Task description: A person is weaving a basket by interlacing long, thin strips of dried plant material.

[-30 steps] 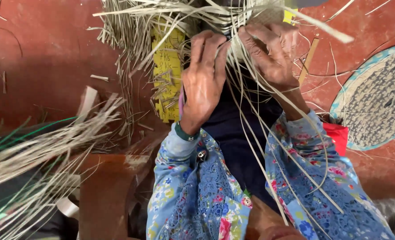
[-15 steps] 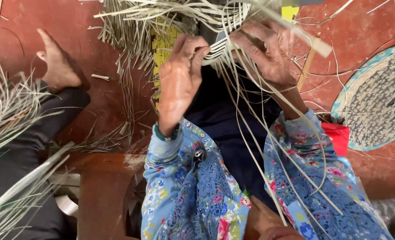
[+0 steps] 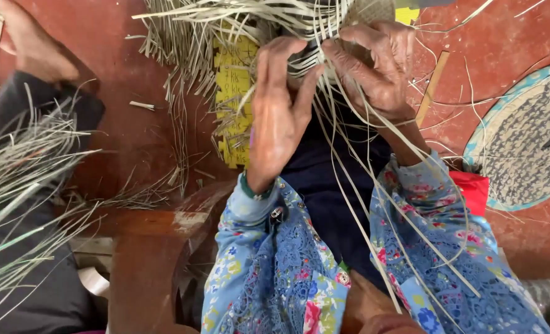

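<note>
At the top centre of the head view, both of the person's hands work in a loose weave of pale straw strips held up over the lap. The left hand is curled, thumb and fingers pinched on a few strips where the weave begins; the right hand is closed around the woven part just beside it — the two hands nearly touch. Long loose strips trail from the hands down across the blue floral sleeves. A yellow woven band hangs just left of the left hand. On the red floor, far right, lies a round woven mat with a blue rim. At the left edge another person's hand is raised above a bundle of strips.
</note>
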